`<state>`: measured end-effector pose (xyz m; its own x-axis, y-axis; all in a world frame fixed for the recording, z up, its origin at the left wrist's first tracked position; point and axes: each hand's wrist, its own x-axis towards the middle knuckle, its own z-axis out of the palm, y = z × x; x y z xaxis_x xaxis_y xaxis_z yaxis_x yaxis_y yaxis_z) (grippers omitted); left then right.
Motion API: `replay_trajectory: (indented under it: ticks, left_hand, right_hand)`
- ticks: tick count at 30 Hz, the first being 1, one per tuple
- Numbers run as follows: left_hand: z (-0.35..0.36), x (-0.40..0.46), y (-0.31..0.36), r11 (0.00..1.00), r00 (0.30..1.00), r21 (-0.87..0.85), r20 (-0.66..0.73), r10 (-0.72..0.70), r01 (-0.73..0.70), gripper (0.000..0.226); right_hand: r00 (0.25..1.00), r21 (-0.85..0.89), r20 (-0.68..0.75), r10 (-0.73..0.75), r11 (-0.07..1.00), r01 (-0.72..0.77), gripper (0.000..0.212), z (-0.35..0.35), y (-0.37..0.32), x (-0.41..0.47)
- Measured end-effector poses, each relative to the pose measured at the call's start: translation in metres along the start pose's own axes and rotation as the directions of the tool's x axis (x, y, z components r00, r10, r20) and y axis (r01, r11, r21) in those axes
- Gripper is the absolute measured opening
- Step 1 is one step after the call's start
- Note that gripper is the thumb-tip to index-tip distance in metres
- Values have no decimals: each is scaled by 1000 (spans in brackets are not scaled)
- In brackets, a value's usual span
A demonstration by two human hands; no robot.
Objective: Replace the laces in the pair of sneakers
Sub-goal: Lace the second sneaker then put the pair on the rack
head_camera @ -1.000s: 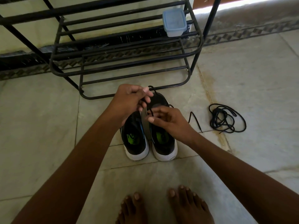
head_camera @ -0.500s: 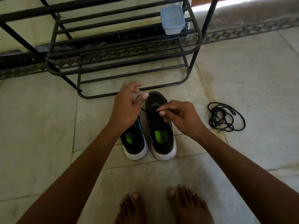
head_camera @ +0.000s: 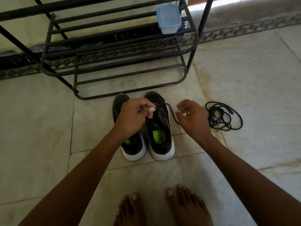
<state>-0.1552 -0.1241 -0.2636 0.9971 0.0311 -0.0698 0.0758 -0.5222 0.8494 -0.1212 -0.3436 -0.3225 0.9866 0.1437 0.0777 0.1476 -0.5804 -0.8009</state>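
Note:
Two black sneakers with white soles and green insoles stand side by side on the floor, the left sneaker (head_camera: 132, 148) and the right sneaker (head_camera: 160, 139). My left hand (head_camera: 132, 117) reaches across the left sneaker and pinches at the lacing area of the right one. A black lace (head_camera: 171, 113) runs taut from the right sneaker's front eyelets to my right hand (head_camera: 193, 119), which holds it with curled fingers just right of the shoe. A loose black lace (head_camera: 224, 116) lies coiled on the floor further right.
A black metal shoe rack (head_camera: 114, 62) stands just behind the sneakers, with a blue-lidded plastic container (head_camera: 169, 19) on an upper bar. My bare feet (head_camera: 162, 207) are at the bottom edge. Tiled floor (head_camera: 252, 70) spreads on both sides.
My right hand has moved rightward away from the shoe, drawing the lace out taut. My left hand has dropped lower onto the right sneaker's lacing area.

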Motion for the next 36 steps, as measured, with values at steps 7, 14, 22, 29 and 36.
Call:
replay_trajectory:
  ticks: [7, 14, 22, 29, 36]
  left_hand:
    - [8, -3, -1, 999, 994, 31, -111, -16, 19, 18]
    - [5, -6, 2, 994, 987, -19, -118, -110, 108, 12]
    - [-1, -9, 12, 990, 975, -86, -183, -128, 114, 11]
    - [-17, -10, 33, 980, 937, -176, -321, -142, 88, 11]
    - [-42, -13, 76, 936, 921, -351, -373, -111, -30, 10]
  right_hand:
    - [946, -574, 155, 285, 805, -148, 32, 5, 41, -6]
    - [936, -527, 130, 326, 822, -213, 28, 8, 39, 2]
    - [779, -129, 313, 543, 837, -531, 22, -19, 13, 14]
    - [878, 246, 384, 287, 884, -397, 8, -77, -63, 26]
    - [942, 517, 323, 88, 818, -254, 23, -117, -141, 39]
